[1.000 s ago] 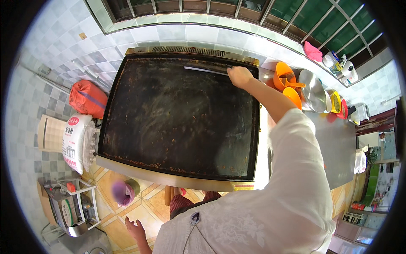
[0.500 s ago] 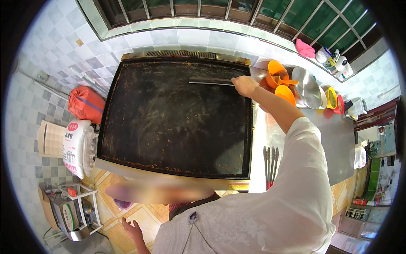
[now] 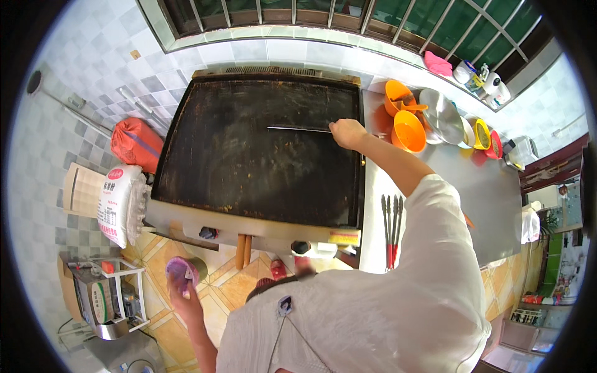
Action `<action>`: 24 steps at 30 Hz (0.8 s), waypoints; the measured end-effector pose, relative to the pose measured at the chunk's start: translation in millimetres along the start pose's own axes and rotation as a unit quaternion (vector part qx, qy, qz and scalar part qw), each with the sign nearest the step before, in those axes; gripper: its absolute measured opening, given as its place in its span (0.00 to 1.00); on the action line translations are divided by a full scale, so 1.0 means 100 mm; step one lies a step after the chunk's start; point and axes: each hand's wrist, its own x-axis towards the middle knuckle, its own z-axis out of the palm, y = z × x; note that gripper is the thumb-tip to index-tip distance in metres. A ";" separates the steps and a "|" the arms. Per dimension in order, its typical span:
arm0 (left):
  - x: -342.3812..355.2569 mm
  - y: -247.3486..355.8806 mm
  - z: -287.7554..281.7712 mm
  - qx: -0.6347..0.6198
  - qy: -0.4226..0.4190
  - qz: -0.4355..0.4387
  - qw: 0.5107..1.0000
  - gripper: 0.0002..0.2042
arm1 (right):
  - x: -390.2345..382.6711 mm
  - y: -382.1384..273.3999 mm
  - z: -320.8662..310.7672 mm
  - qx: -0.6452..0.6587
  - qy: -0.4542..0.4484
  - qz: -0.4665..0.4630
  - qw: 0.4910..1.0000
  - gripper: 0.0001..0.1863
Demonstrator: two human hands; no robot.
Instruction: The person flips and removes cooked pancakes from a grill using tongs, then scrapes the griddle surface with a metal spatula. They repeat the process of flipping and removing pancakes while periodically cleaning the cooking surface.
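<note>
Griddle (image 3: 249,149) scraping looks partway, judging by the surface: right hand (image 3: 348,132) is closed around the handle end of a long thin metal scraper (image 3: 298,129), blade lying flat across the upper middle of the plate and pointing to the person's left. Plate is dark and blotchy, with pale scuffed streaks up near the back edge and brownish crumbs and residue along the front lip and in the middle (so a good part of it seems not yet cleaned). It sits against the tiled wall under the barred window, steel counter (image 3: 472,186) just beside it on the right with orange bowls (image 3: 407,130) and tongs (image 3: 390,230). Left hand (image 3: 181,287) is down low over the floor tiles, fingers wrapped round a small purple cup (image 3: 180,270), well apart from the plate
</note>
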 end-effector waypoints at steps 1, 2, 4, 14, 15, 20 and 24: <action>0.10 0.12 0.12 -0.092 -0.023 0.025 0.995 0.26 | -0.17 -0.15 -0.10 0.008 0.002 0.011 1.000 0.08; 0.18 0.39 0.22 -0.073 -0.057 0.080 0.992 0.26 | -0.35 -0.29 -0.18 0.016 0.004 0.026 1.000 0.09; 0.32 0.83 0.56 -0.125 -0.122 0.253 0.951 0.23 | -0.65 -0.64 -0.27 0.088 0.041 0.149 0.984 0.10; 0.49 2.42 2.13 -0.448 -0.428 -0.024 0.784 0.16 | -1.08 -1.74 -0.48 0.299 0.277 0.184 0.895 0.10; 0.48 2.49 2.22 -0.465 -0.427 -0.018 0.775 0.16 | -1.11 -1.75 -0.47 0.233 0.299 0.164 0.911 0.10; 0.51 2.77 2.44 -0.503 -0.329 -0.171 0.781 0.12 | -1.20 -1.53 -0.34 0.304 0.309 0.051 0.900 0.29; 0.78 2.93 2.75 -0.442 -0.308 -0.157 0.828 0.11 | -1.51 -1.13 -0.29 0.360 0.325 -0.040 0.874 0.28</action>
